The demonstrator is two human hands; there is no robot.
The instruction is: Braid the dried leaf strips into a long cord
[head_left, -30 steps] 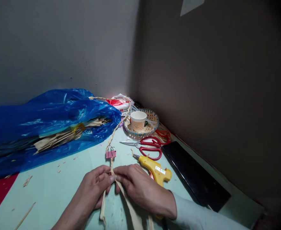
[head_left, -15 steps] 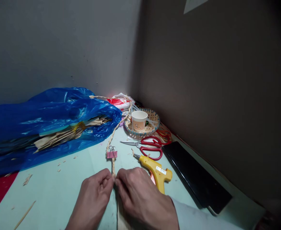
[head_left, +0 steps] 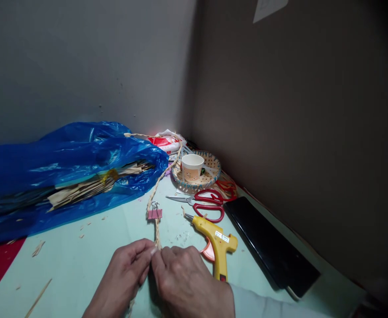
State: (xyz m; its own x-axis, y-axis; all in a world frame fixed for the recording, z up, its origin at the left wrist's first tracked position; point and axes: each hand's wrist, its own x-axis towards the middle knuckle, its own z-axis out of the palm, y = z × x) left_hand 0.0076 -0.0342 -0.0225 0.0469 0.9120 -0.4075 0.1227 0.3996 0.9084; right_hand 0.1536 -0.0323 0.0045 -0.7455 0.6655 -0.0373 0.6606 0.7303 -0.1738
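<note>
Both our forearms come in from the bottom edge and meet low in the middle, knuckles up, wrists close together. Our left hand (head_left: 126, 276) is curled tight, thumb and forefinger pinched on the near end of the braided cord (head_left: 156, 201). Our right hand (head_left: 189, 282) is curled the same way, fingertips pressed against the left hand's, pinching the same spot on the cord, so neither hand is open at all. A pale grey sleeve (head_left: 263, 304) covers the right forearm; the left one is bare.

The cord is a thin plait of dry straw-coloured strips. From our fingers it runs away across the pale green table (head_left: 81, 260) and curves off toward the back corner. A small pink binder clip (head_left: 154, 213) is clamped on it just beyond our fingertips.

Just right of our right hand lies a yellow plastic glue gun (head_left: 215, 240), nozzle pointing away, trigger orange. Beyond it are scissors (head_left: 202, 204) with red handles and steel blades, then a shallow round woven basket (head_left: 210, 174) with a paper cup (head_left: 191, 167) standing in it. A flat glossy black slab (head_left: 269, 245) lies along the right wall. On the left, a crinkly blue plastic bag (head_left: 58, 168) holds a bundle of flat dried leaves (head_left: 91, 187). Little straw scraps are scattered on the table.
</note>
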